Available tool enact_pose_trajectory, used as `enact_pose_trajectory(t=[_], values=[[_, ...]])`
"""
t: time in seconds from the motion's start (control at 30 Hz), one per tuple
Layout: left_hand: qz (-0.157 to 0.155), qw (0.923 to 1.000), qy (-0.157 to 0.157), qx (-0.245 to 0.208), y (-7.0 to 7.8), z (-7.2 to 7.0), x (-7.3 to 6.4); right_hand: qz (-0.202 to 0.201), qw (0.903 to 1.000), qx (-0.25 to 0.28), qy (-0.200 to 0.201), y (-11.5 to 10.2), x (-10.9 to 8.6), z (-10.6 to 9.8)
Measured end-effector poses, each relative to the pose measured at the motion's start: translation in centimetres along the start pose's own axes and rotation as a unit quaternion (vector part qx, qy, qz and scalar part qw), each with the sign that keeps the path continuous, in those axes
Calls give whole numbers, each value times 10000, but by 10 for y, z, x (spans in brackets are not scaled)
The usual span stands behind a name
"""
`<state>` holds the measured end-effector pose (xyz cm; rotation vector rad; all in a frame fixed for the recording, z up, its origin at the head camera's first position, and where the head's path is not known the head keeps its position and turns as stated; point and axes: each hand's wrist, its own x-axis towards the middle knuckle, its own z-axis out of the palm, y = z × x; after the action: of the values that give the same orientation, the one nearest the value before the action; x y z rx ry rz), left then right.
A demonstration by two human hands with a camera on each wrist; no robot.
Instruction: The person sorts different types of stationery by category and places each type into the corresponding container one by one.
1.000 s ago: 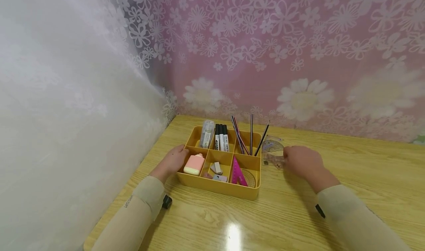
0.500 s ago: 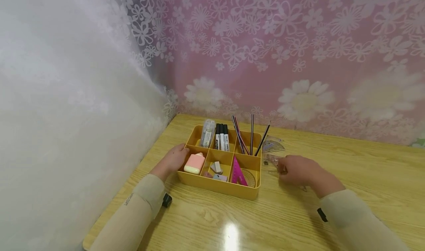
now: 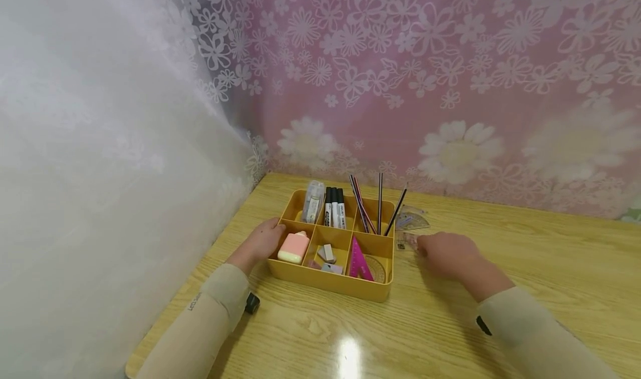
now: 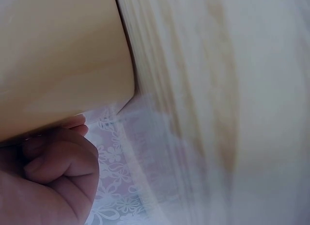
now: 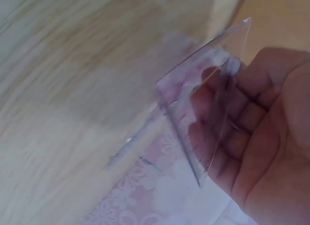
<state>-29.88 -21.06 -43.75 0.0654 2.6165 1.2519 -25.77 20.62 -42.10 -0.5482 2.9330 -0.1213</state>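
Note:
A yellow divided organizer box (image 3: 325,279) sits on the table. My left hand (image 3: 260,240) grips its left side; in the left wrist view that hand (image 4: 63,171) has its fingers curled at the box wall (image 4: 63,55). Right of the box, my right hand (image 3: 448,255) is low over the table. The right wrist view shows this hand (image 5: 256,123) pinching a clear plastic set square (image 5: 181,72), its curled fingers seen through it. Another clear drawing piece (image 3: 407,242) lies by the fingertips, partly hidden by the hand. A clear protractor (image 3: 412,220) lies just behind.
Box compartments hold a clear case (image 3: 313,202), black-capped markers (image 3: 334,209), several pencils (image 3: 379,203), a pink-and-cream bottle (image 3: 294,247), erasers (image 3: 328,253), a magenta set square (image 3: 358,263) and a round-edged protractor (image 3: 376,267). A floral curtain (image 3: 375,117) stands behind the table (image 3: 310,334).
My right hand has shifted slightly left and toward me, closer to the box. The left hand and the box have stayed in place.

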Motion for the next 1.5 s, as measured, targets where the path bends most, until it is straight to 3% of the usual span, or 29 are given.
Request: enact_pose_trajectory(t=[0.23, 0.47, 0.67, 0.77, 0.83, 1.1, 1.5], values=[[14, 10000, 4, -81, 3, -1, 0, -327, 9906, 1290, 313, -7, -8, -28], [49, 10000, -15, 33, 2, -1, 1, -464, 9607, 2646, 701, -24, -14, -52], [53, 10000, 3, 56, 0, -1, 2, -627, 9385, 3237, 1021, -45, -6, -54], [25, 10000, 25, 37, -2, 0, 2, -734, 9323, 3389, 1030, -55, 0, -51], [6, 10000, 15, 19, -3, 1, 2, -784, 9331, 3367, 985, -61, 5, -47], [41, 10000, -8, -4, -4, 2, 2, -794, 9524, 2837, 788, -72, 14, -39], [117, 9999, 32, 15, -2, 2, 2, -619, 9602, 2636, 685, -64, 10, -41]])
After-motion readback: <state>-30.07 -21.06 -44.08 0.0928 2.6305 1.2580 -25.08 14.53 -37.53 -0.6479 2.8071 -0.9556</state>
